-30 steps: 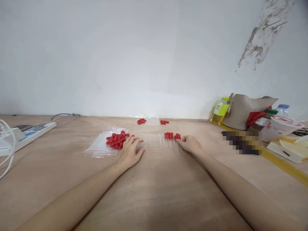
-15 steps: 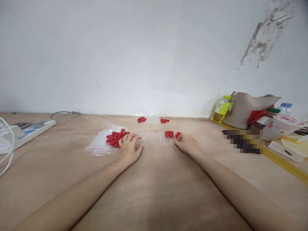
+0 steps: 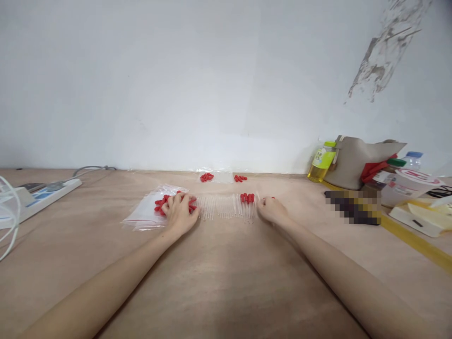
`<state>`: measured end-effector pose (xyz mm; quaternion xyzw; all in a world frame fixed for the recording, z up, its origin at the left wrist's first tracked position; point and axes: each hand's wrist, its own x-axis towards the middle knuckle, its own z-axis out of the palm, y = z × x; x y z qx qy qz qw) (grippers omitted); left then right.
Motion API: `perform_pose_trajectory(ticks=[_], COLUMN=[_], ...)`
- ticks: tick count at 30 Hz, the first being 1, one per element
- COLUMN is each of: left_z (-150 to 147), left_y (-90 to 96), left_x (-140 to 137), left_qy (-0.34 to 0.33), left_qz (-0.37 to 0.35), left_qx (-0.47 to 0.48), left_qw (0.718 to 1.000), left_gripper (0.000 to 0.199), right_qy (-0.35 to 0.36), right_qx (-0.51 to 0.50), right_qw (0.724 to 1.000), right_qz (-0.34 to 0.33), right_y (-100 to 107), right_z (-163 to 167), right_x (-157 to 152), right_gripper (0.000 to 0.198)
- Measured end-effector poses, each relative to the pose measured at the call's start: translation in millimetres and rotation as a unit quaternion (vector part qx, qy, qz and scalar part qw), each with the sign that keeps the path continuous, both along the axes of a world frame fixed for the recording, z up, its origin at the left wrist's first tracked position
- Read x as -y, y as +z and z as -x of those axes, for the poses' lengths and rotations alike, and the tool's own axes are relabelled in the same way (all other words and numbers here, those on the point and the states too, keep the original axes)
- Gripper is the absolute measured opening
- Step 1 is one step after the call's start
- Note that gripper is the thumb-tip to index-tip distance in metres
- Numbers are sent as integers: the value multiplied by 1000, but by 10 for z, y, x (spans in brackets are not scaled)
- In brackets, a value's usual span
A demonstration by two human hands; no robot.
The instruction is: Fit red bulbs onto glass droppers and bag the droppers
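My left hand (image 3: 180, 215) lies over a pile of red rubber bulbs (image 3: 160, 205), fingers curved and apart, on top of clear zip bags (image 3: 141, 214). Whether a bulb is between the fingertips is hidden. Closed in a pinch, my right hand (image 3: 274, 210) holds a thin clear dropper tube (image 3: 257, 194), its end poking up past the fingers. Between the hands lies a row of clear tubes (image 3: 222, 207). At its right end, several droppers (image 3: 247, 199) have red bulbs fitted. A bit of red bulb (image 3: 273, 197) shows behind my right hand.
Two small groups of red bulbs (image 3: 206, 177) lie near the wall with clear plastic. A power strip (image 3: 52, 195) sits at left. On the right stand a yellow-green bottle (image 3: 322, 162), a grey container (image 3: 348, 165), a white tub (image 3: 406, 188) and a blurred dark object (image 3: 353, 207).
My left hand has moved left, from the tubes' edge onto the red bulbs. My right hand stays near the row's right end, a clear tube now showing above its fingers.
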<state>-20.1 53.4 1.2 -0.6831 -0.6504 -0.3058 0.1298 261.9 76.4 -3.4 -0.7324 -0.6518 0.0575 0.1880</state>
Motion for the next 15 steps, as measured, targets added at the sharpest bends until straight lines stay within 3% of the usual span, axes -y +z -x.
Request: perform_pose_trajectory(ticks=[3, 7, 11, 15], left_z=[150, 272, 271, 201], left_y=[34, 9, -20, 17], left_x=[-79, -154, -184, -170], left_qy=[-36, -95, -122, -178], left_qz=[22, 31, 12, -60], left_qx=[-54, -104, -94, 4], left_qw=[998, 990, 988, 982], left_gripper=[24, 21, 17, 18], right_qy=[22, 130, 211, 269], right_qx=[-92, -203, -197, -160], right_qw=[992, 948, 920, 910], right_qz=[-86, -209, -266, -271], right_y=[-33, -139, -205, -202], right_z=[-7, 110, 275, 399], right_x=[-12, 39, 189, 378], right_gripper=[29, 27, 31, 23])
